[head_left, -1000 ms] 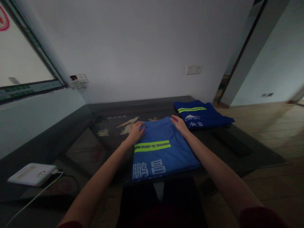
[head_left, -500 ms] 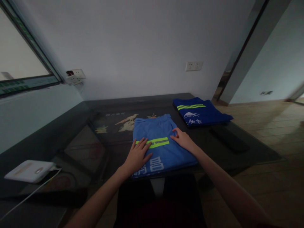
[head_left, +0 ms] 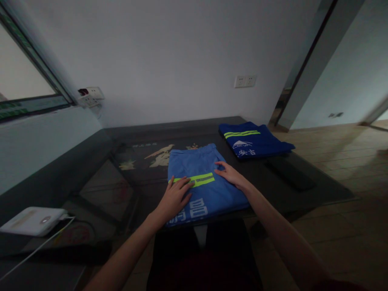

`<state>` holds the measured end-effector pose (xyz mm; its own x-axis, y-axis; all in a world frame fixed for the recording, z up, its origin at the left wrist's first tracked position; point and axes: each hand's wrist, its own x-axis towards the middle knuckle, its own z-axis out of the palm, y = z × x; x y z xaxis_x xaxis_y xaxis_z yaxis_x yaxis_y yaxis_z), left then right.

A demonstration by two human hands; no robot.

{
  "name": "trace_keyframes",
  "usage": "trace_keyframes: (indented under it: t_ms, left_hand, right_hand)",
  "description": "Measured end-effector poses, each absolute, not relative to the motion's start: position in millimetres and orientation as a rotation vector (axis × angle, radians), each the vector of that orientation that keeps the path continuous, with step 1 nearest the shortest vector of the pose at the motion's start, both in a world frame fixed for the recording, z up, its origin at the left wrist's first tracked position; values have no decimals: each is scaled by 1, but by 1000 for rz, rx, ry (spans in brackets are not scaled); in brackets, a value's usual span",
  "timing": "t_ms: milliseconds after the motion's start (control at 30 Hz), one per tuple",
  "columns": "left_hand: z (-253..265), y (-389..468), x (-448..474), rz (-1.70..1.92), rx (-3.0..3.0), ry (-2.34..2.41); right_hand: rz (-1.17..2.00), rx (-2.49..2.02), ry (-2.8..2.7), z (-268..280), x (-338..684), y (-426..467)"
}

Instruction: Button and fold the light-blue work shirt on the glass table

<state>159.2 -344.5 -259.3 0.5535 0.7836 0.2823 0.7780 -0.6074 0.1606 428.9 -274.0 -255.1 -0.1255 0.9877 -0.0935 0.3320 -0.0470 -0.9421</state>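
Note:
A folded light-blue work shirt (head_left: pixel 197 161) lies on the dark table in front of me, with a yellow-green reflective band across it and pale lettering near its front edge. My left hand (head_left: pixel 175 199) rests on its left side, fingers spread flat over the band. On the right side of the cloth lies my right hand (head_left: pixel 230 176), its fingers apart and touching the surface near the side edge. Farther back to the right sits a folded dark-blue garment (head_left: pixel 254 141) with a similar band and white print.
The glossy dark table (head_left: pixel 151 190) stands against a pale wall. A white box-shaped device (head_left: pixel 34 220) with a cable is at the left. A flat black object (head_left: pixel 291 173) lies near the right edge. Wall sockets (head_left: pixel 245 81) are above the table.
The view has shifted slightly. The thumb and fingers of my right hand look a little more spread; my left hand stays on the band. The cloth looks the same.

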Motion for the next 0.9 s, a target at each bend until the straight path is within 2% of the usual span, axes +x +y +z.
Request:
trace_keyframes:
  t_ms: [100, 333, 467, 633, 900]
  left_hand:
    - [-258, -345, 159, 504, 2758, 1386]
    - [-251, -348, 157, 486, 2779, 1357]
    - [-249, -348, 159, 396, 2787, 1300]
    - [-251, -348, 159, 310, 2819, 1284]
    - [-254, -348, 161, 221, 2915, 1308]
  right_hand:
    - [1173, -1408, -1570, -251, 427, -275]
    - [866, -1349, -1688, -248, 441, -275]
    - [838, -1386, -1749, -256, 450, -272]
    - [762, -1511, -1847, -265, 453, -273]
    - [389, -1849, -2036, -249, 449, -285]
